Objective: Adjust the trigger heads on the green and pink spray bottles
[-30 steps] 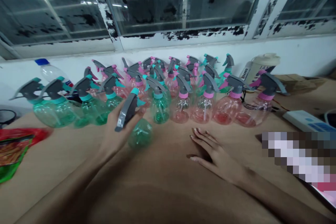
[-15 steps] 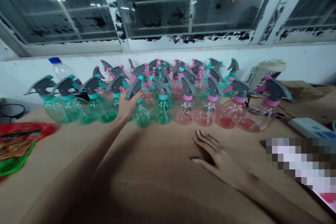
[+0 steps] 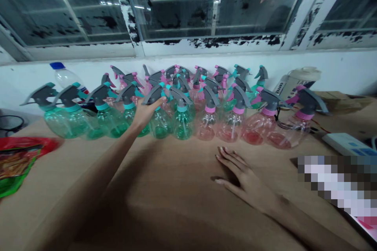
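Note:
My left hand [image 3: 144,113] is closed around the neck of a green spray bottle [image 3: 161,124] with a grey trigger head. That bottle stands upright in the front row, and my fingers behind its head are partly hidden. Just right of it is another green spray bottle [image 3: 183,124]; more green ones line up to the left. Pink spray bottles [image 3: 207,127] continue the row on the right. My right hand [image 3: 240,170] lies on the wooden table [image 3: 182,188] in front of the pink bottles, fingers spread, holding nothing.
Several more spray bottles crowd behind the front row, by the white wall [image 3: 347,66] under the windows. A blue-capped bottle [image 3: 63,75] stands at the back left, a red and green packet [image 3: 20,160] at the left edge. A white power strip [image 3: 344,145] lies right.
The green bottle in my left hand has gone from slightly tilted to upright, its base moving a little back into line. My right hand has stayed in place.

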The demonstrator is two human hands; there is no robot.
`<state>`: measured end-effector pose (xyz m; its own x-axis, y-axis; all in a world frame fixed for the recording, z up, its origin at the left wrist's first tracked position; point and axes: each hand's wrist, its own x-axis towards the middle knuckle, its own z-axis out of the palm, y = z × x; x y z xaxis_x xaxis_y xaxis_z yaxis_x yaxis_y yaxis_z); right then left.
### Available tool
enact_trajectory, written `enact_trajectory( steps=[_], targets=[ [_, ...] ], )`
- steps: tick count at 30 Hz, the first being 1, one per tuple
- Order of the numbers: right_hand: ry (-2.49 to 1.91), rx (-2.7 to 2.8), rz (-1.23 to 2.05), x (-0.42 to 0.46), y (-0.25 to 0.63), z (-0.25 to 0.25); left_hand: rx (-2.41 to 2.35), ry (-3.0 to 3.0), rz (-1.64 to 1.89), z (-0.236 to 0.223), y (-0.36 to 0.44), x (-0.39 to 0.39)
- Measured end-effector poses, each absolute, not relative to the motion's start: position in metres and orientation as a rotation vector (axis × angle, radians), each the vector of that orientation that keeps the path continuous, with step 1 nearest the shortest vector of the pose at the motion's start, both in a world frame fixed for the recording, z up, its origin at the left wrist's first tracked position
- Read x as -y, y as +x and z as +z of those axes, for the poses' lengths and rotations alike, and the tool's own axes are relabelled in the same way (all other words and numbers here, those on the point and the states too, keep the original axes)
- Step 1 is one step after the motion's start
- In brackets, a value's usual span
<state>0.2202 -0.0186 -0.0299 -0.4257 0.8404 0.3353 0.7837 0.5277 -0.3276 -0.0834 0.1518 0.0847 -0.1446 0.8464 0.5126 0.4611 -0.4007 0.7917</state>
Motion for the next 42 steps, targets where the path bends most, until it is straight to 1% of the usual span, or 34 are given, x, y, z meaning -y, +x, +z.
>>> enact_trajectory(
  steps=[10,16,18,19,22,24,26,30,35,42],
  targets=[
    [-1.367,2.382,0.122,0.018,0.219,-0.027,-1.516,1.825,1.493,0.078,-0.095,-0.125],
    [-1.366,2.36,0.127,0.018,0.219,-0.027,-1.538,1.92,1.648,0.066,-0.109,-0.066],
    [-1.36,2.348,0.137,0.018,0.219,-0.027,-1.595,1.923,1.633,0.064,-0.106,-0.045],
    [-1.354,2.339,0.143,0.018,0.219,-0.027,-1.617,1.938,1.579,0.064,-0.101,-0.036],
    [-1.347,2.316,0.156,0.018,0.219,-0.028,-1.644,2.112,1.256,0.068,-0.075,-0.027],
    [-1.348,2.308,0.162,0.017,0.219,-0.028,-1.699,2.293,1.194,0.072,-0.052,-0.034],
    [-1.337,2.306,0.171,0.017,0.219,-0.029,-1.872,2.438,1.085,0.075,-0.03,-0.048],
    [-1.31,2.318,0.181,0.015,0.219,-0.029,-2.212,2.511,0.734,0.078,-0.003,-0.074],
    [-1.293,2.306,0.166,0.014,0.219,-0.031,-2.271,2.504,0.57,0.082,0.002,-0.079],
    [-1.295,2.296,0.159,0.015,0.22,-0.032,-2.238,2.504,0.381,0.097,-0.01,-0.059]
  ],
)
